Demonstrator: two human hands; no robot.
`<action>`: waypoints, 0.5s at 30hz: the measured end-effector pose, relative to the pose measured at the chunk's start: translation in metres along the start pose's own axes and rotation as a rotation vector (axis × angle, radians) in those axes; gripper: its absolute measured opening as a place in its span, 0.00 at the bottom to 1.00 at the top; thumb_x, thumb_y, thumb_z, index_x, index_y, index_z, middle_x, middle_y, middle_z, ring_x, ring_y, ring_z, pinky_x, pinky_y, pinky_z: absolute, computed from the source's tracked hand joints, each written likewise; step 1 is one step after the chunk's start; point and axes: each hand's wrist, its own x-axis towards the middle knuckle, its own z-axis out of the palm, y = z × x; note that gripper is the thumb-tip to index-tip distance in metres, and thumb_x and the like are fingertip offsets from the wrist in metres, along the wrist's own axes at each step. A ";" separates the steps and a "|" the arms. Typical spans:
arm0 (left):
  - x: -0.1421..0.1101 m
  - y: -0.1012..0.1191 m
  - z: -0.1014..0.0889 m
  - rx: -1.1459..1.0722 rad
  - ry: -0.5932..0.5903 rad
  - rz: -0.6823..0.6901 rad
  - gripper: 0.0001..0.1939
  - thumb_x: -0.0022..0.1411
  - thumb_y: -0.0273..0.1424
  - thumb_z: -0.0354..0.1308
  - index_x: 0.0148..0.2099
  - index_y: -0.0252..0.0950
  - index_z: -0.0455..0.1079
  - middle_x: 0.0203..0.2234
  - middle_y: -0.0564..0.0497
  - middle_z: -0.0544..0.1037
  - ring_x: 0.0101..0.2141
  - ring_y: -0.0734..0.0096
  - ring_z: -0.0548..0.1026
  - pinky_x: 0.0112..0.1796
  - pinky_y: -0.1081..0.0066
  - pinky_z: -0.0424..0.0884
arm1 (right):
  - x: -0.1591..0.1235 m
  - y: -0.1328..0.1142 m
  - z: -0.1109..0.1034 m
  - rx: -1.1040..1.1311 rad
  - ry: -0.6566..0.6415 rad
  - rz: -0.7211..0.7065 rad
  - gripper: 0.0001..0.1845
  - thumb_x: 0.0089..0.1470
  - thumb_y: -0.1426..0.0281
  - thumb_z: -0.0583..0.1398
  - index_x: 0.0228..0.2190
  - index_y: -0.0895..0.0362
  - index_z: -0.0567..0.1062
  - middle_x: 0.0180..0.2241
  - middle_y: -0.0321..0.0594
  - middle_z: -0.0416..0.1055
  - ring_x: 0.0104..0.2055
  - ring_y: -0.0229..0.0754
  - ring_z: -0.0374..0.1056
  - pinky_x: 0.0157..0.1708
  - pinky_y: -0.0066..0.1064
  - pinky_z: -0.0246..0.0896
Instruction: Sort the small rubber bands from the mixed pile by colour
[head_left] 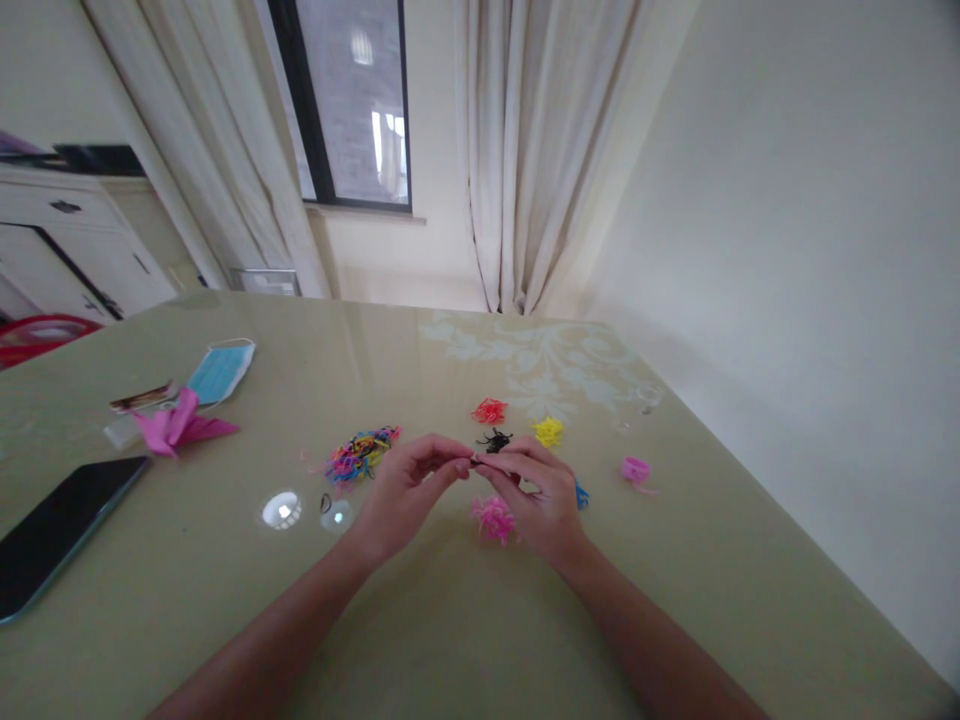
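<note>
My left hand (409, 492) and my right hand (541, 492) meet above the table, thumbs and fingertips pinched together. Between them is a small dark thing (474, 461) that looks like a black rubber band, mostly hidden by the fingers. Just behind the fingertips lies a pile of black bands (495, 440). A pink pile (495, 518) sits below my right hand, and a blue pile (582, 495) is partly covered by it. Farther back are a red pile (490, 410) and a yellow pile (548, 432). Left of my left hand is a mixed-colour heap of bands (360, 455).
One loose black band (325, 503) lies near two clear domed pieces, one of them a shiny dome (282, 510). Farther left are a phone (64, 530), a pink folded-paper bird (180, 425) and a blue mask (221, 372). A pink tape-like coil (636, 470) lies at right, near the wall.
</note>
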 end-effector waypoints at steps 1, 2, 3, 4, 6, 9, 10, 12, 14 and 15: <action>0.000 0.000 0.000 0.009 -0.010 0.004 0.08 0.63 0.35 0.67 0.41 0.37 0.82 0.33 0.48 0.86 0.35 0.66 0.83 0.39 0.70 0.80 | 0.000 0.000 -0.001 -0.004 0.000 0.022 0.06 0.63 0.69 0.67 0.40 0.50 0.86 0.32 0.40 0.77 0.33 0.40 0.72 0.32 0.31 0.70; 0.000 0.000 0.000 0.022 -0.021 0.008 0.08 0.63 0.36 0.67 0.42 0.38 0.83 0.34 0.48 0.86 0.36 0.66 0.83 0.40 0.69 0.80 | 0.001 -0.001 -0.001 -0.007 0.000 0.041 0.06 0.63 0.68 0.67 0.40 0.50 0.86 0.32 0.40 0.77 0.32 0.40 0.72 0.31 0.31 0.70; 0.000 0.000 0.000 0.040 -0.030 0.013 0.08 0.63 0.36 0.68 0.42 0.38 0.83 0.35 0.48 0.87 0.37 0.65 0.83 0.40 0.68 0.80 | 0.001 -0.001 -0.001 -0.009 0.000 0.054 0.06 0.63 0.68 0.67 0.39 0.51 0.86 0.32 0.40 0.76 0.31 0.40 0.71 0.30 0.31 0.69; -0.001 0.000 -0.001 0.060 -0.033 0.020 0.08 0.63 0.36 0.68 0.42 0.39 0.83 0.36 0.47 0.87 0.37 0.64 0.83 0.41 0.68 0.80 | 0.001 -0.001 -0.002 -0.009 -0.002 0.063 0.06 0.63 0.67 0.66 0.39 0.51 0.86 0.31 0.40 0.76 0.31 0.40 0.70 0.29 0.31 0.69; -0.001 0.000 -0.001 0.102 -0.018 0.034 0.08 0.63 0.36 0.67 0.42 0.39 0.84 0.36 0.48 0.87 0.37 0.64 0.83 0.41 0.68 0.79 | 0.002 -0.002 -0.002 -0.004 -0.010 0.067 0.07 0.63 0.66 0.66 0.39 0.51 0.86 0.31 0.40 0.75 0.31 0.40 0.70 0.29 0.30 0.68; 0.000 -0.001 -0.002 0.144 0.014 0.034 0.08 0.64 0.37 0.66 0.40 0.39 0.84 0.33 0.49 0.86 0.36 0.65 0.82 0.39 0.70 0.77 | 0.002 -0.003 -0.002 0.014 -0.024 0.065 0.07 0.64 0.67 0.65 0.40 0.51 0.86 0.32 0.39 0.75 0.31 0.39 0.69 0.28 0.30 0.67; 0.000 -0.001 -0.002 0.150 0.021 0.028 0.08 0.65 0.37 0.66 0.40 0.39 0.84 0.33 0.49 0.86 0.35 0.66 0.82 0.39 0.70 0.77 | 0.003 -0.003 -0.003 0.023 -0.028 0.068 0.08 0.64 0.68 0.65 0.40 0.51 0.86 0.32 0.40 0.75 0.31 0.39 0.68 0.28 0.29 0.66; 0.000 -0.001 -0.002 0.155 0.028 0.017 0.08 0.65 0.37 0.65 0.39 0.39 0.83 0.32 0.50 0.85 0.35 0.66 0.81 0.38 0.70 0.76 | 0.003 -0.003 -0.003 0.043 -0.030 0.073 0.08 0.64 0.70 0.65 0.40 0.52 0.86 0.33 0.40 0.75 0.31 0.38 0.68 0.28 0.29 0.65; -0.001 0.000 -0.001 0.153 0.030 0.010 0.09 0.65 0.37 0.65 0.39 0.38 0.83 0.32 0.50 0.85 0.34 0.67 0.81 0.38 0.71 0.75 | 0.003 -0.004 -0.004 0.057 -0.019 0.077 0.06 0.63 0.70 0.66 0.39 0.52 0.86 0.33 0.39 0.75 0.30 0.38 0.67 0.28 0.29 0.65; -0.001 0.000 -0.001 0.148 0.029 0.007 0.09 0.65 0.37 0.64 0.39 0.38 0.82 0.31 0.50 0.84 0.34 0.68 0.80 0.38 0.71 0.75 | 0.004 -0.005 -0.004 0.063 -0.008 0.080 0.06 0.62 0.69 0.66 0.38 0.52 0.86 0.32 0.39 0.75 0.30 0.37 0.67 0.28 0.29 0.64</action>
